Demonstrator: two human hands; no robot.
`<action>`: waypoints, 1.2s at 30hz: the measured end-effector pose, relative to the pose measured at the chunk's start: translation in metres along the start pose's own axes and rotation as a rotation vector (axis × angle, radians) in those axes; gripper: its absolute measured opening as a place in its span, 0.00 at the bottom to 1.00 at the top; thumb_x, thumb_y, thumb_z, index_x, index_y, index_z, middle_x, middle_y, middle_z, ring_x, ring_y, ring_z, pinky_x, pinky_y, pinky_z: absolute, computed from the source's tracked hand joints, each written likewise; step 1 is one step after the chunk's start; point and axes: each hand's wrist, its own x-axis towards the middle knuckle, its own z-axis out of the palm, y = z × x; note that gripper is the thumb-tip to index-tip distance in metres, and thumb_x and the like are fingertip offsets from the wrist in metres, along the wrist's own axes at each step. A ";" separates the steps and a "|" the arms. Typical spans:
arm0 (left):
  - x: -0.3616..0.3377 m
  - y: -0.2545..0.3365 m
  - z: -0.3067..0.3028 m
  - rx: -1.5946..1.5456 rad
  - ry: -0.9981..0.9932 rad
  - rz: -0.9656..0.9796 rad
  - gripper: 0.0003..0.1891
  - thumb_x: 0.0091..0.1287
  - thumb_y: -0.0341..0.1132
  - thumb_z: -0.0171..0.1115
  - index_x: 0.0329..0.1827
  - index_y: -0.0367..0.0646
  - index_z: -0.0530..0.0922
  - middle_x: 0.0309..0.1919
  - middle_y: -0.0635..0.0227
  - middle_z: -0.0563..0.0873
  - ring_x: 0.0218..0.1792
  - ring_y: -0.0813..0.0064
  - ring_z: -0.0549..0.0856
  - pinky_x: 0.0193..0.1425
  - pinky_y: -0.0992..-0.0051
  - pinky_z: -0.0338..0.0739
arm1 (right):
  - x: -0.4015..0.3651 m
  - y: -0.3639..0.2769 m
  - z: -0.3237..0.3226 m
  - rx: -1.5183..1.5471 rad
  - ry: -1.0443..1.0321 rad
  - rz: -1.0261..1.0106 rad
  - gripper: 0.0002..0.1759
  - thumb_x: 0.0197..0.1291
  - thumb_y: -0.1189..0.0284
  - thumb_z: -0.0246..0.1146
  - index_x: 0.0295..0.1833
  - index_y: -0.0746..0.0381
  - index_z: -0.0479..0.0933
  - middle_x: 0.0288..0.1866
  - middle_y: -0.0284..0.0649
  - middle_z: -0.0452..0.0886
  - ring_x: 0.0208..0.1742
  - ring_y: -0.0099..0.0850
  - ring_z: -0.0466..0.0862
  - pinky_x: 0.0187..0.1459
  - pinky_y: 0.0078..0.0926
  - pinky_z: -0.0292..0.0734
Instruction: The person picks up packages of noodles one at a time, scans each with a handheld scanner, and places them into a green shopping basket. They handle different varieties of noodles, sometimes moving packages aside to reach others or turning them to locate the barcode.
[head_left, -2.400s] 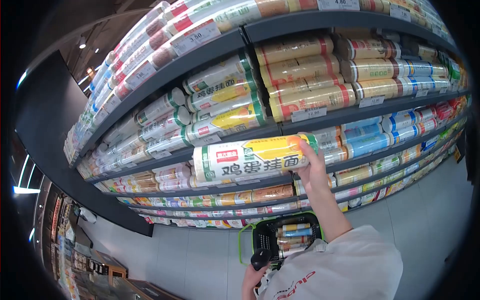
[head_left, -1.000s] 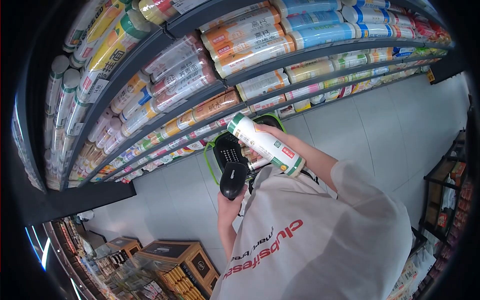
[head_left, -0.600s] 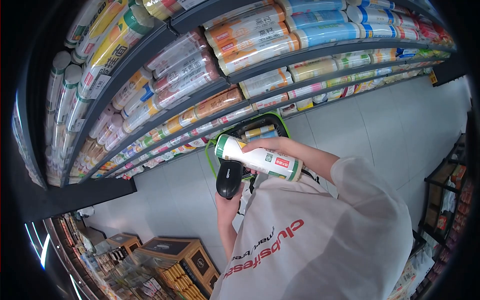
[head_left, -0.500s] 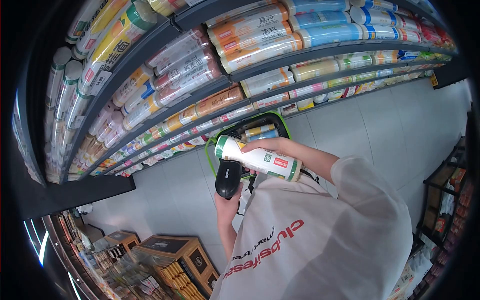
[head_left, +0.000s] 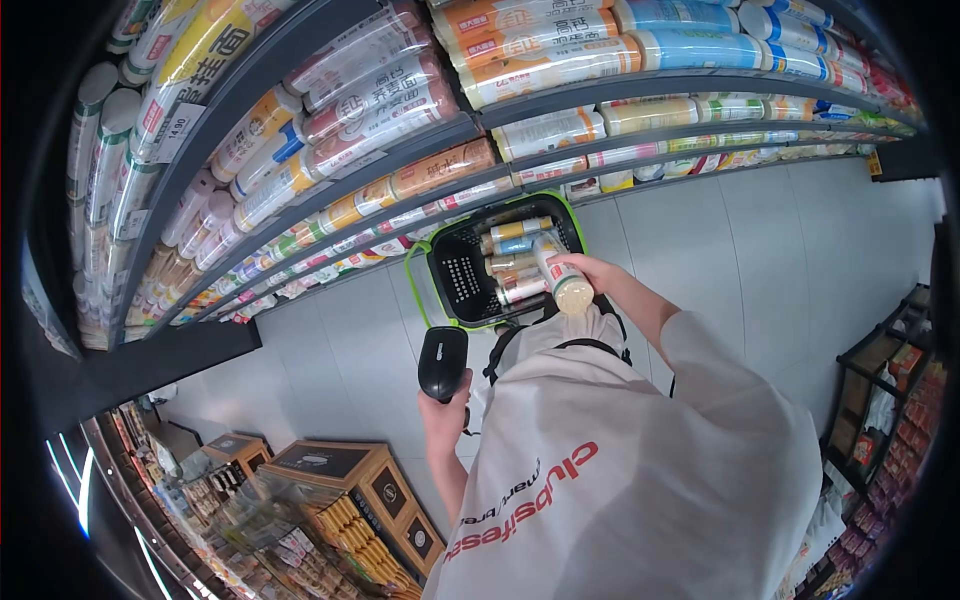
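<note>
My left hand (head_left: 444,400) is closed around the handle of a black handheld barcode scanner (head_left: 443,362), left of the basket. In my right hand (head_left: 590,272) is a cylindrical pack of dried noodles (head_left: 562,268), gripped from the side. The pack is tilted over the right side of a black shopping basket (head_left: 432,285) with a green rim, its pale noodle end towards me. Several other noodle packs (head_left: 515,245) lie in the basket, on its right side. Part of the packs there is hidden behind the one I hold.
Shelves (head_left: 400,165) filled with rows of packaged noodles curve across the top and left. A price tag (head_left: 178,130) hangs on one edge. Grey floor tiles (head_left: 710,240) lie around the basket. Wooden display crates (head_left: 370,490) stand lower left, and a black rack (head_left: 880,390) stands at right.
My right hand has moved the noodle pack away from the scanner and over the basket, turning it end-on. The scanner has shifted slightly left and down. More of the basket's contents show.
</note>
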 end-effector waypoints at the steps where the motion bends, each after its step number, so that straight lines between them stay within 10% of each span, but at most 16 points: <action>1: 0.001 -0.002 -0.003 0.004 -0.005 -0.012 0.11 0.62 0.36 0.73 0.30 0.39 0.82 0.20 0.76 0.80 0.23 0.85 0.76 0.27 0.78 0.70 | 0.016 0.004 -0.013 -0.012 0.029 -0.009 0.27 0.61 0.60 0.68 0.58 0.66 0.72 0.44 0.49 0.85 0.42 0.38 0.89 0.45 0.41 0.88; 17: 0.004 -0.019 -0.050 -0.007 0.053 -0.102 0.09 0.63 0.33 0.72 0.32 0.38 0.81 0.21 0.74 0.81 0.23 0.85 0.78 0.28 0.79 0.70 | 0.180 0.091 -0.095 0.042 0.562 0.057 0.12 0.57 0.61 0.66 0.40 0.57 0.80 0.36 0.41 0.85 0.35 0.36 0.88 0.36 0.41 0.88; 26: 0.001 -0.026 -0.063 -0.027 0.104 -0.156 0.07 0.63 0.32 0.72 0.34 0.38 0.82 0.22 0.74 0.82 0.23 0.85 0.78 0.28 0.79 0.70 | 0.217 0.053 -0.034 0.192 0.885 -0.307 0.36 0.64 0.68 0.62 0.75 0.48 0.55 0.66 0.44 0.73 0.58 0.46 0.82 0.53 0.57 0.82; 27: 0.001 -0.026 -0.063 -0.029 0.106 -0.159 0.07 0.63 0.32 0.72 0.34 0.38 0.82 0.22 0.74 0.82 0.23 0.86 0.78 0.28 0.79 0.70 | 0.225 0.048 -0.029 0.164 0.836 -0.335 0.35 0.67 0.69 0.59 0.77 0.47 0.54 0.74 0.41 0.62 0.70 0.45 0.72 0.60 0.59 0.77; 36: 0.007 -0.024 -0.065 -0.024 0.106 -0.145 0.08 0.63 0.33 0.71 0.34 0.38 0.83 0.22 0.74 0.82 0.24 0.85 0.78 0.29 0.78 0.70 | 0.230 0.009 0.011 -0.071 0.542 -0.180 0.24 0.70 0.67 0.54 0.71 0.51 0.62 0.69 0.37 0.67 0.70 0.39 0.70 0.60 0.51 0.80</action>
